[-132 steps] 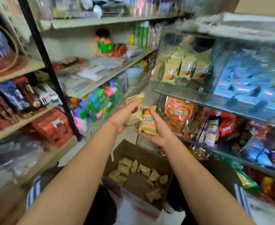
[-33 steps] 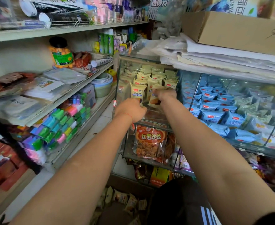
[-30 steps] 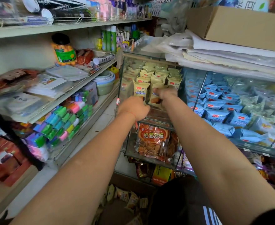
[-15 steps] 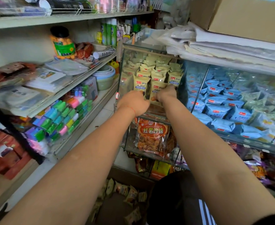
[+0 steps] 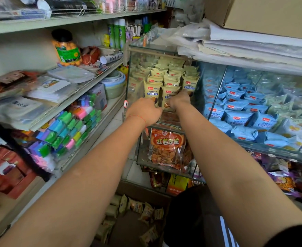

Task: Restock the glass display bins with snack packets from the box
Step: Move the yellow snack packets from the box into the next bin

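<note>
Both hands – left (image 5: 144,111), right (image 5: 179,100) – pinch pale-yellow foil snack packets (image 5: 169,97) at front of glass display bin (image 5: 128,68). Risk: letting go w/o seating them – front row topples fwd.

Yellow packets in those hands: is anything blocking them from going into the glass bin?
Nothing visible does. Both hands, left and right, already have the yellow packets standing at the glass bin's open front row.
</note>
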`<move>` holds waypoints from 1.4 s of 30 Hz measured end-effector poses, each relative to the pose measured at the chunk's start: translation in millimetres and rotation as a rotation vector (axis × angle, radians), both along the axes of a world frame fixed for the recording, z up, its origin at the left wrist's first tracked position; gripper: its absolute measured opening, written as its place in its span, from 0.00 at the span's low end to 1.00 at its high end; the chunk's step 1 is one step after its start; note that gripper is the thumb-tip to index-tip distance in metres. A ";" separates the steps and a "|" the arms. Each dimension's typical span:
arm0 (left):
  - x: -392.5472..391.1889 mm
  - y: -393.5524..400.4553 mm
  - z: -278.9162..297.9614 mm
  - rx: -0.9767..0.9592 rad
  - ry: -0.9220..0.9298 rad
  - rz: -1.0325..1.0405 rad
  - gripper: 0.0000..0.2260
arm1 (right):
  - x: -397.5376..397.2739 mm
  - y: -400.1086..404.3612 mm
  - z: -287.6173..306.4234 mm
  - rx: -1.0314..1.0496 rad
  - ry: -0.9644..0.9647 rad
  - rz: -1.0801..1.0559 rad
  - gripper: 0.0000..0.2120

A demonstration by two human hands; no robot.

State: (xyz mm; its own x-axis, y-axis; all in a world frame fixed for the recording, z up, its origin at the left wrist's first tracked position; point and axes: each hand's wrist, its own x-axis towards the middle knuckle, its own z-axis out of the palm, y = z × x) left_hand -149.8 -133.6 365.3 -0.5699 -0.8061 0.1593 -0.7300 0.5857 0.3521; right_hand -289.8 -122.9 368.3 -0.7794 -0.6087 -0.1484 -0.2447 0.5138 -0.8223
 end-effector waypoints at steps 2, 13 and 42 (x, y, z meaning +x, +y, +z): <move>-0.3 -0.3 -0.4 -0.004 0.000 -0.001 0.13 | -3.5 -3.9 -4.0 -0.036 0.035 -0.011 0.27; -1.2 -2.7 -2.5 -0.011 0.010 -0.010 0.13 | 0.4 2.7 0.3 0.139 0.103 0.087 0.31; 20.5 30.5 -6.7 -0.357 0.517 -0.094 0.09 | 34.7 55.3 45.6 -0.461 0.597 0.112 0.11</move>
State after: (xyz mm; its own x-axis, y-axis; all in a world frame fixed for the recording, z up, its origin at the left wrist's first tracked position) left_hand -129.3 -103.1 358.5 -0.4135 -0.6025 0.6826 -0.4575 0.7857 0.4163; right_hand -255.1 -67.6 414.0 -0.5773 -0.5874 0.5672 -0.7458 0.0965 -0.6591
